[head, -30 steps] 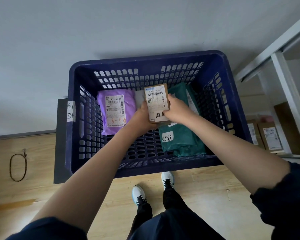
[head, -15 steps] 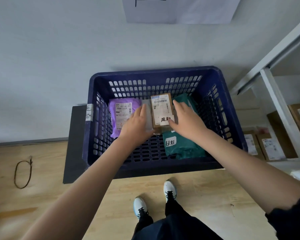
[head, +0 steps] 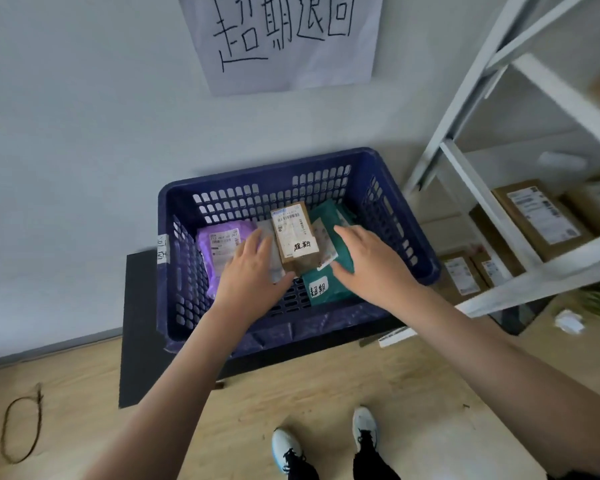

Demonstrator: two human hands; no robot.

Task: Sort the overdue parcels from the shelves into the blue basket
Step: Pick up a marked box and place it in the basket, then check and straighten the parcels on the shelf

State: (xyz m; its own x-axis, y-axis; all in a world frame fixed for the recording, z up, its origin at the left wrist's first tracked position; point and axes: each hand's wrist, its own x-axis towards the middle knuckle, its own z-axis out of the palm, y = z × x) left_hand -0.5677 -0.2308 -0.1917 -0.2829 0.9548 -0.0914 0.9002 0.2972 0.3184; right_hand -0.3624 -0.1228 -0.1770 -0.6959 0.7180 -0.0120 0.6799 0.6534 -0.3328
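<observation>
Brown cardboard parcel [head: 294,239] lies at centre of the dark-blue slotted plastic basket [head: 329,169], overlapping the green poly mailer [head: 327,287] at 4 o'clock. Purple mailer [head: 219,249] at 9 o'clock, partly hidden by left hand [head: 250,277]. Left hand and right hand [head: 371,263] spread flat, empty. Label print illegible.

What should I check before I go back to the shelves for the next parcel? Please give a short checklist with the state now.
1. Brown parcel is inside the blue basket: ok.
2. Left hand holds nothing, fingers straight: ok.
3. Right hand holds nothing, open above the green parcel: ok.
4. Overdue sticker on the brown parcel faces up: ok.
5. Purple parcel carries an overdue sticker: cannot tell.
6. More boxes wait on the shelf: ok; whether they are overdue: cannot tell.
</observation>
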